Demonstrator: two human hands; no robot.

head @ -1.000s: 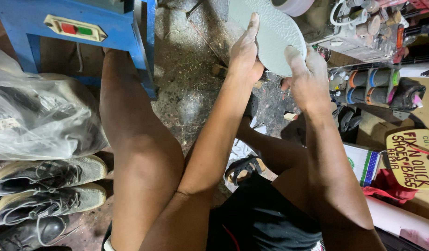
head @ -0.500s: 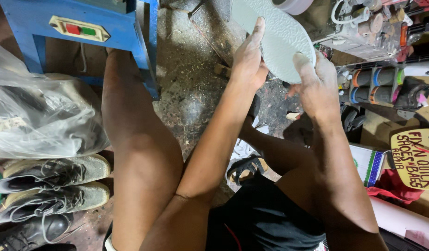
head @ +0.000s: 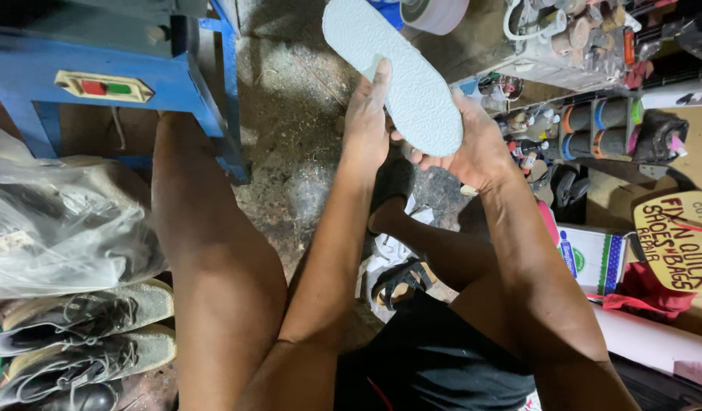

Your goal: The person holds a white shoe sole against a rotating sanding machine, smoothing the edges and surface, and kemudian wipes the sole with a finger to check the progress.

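Pale shoe sole (head: 396, 72) between both hands (head: 423, 141).

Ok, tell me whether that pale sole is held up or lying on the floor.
Held up: both hands, left and right, grip the pale sole above the floor.

A blue metal stand (head: 115, 84) fills the ten o'clock corner, a switch plate with red and green buttons (head: 103, 86) on its front rail. At nine o'clock slumps a clear plastic bag (head: 58, 228), and at seven o'clock a pair of grey lace-up shoes (head: 77, 335) lies side by side (a dark shoe toe just below them). Spools of thread (head: 594, 118) sit at two o'clock; a wooden sign (head: 674, 240) rests at three o'clock beside a white box (head: 590, 259).
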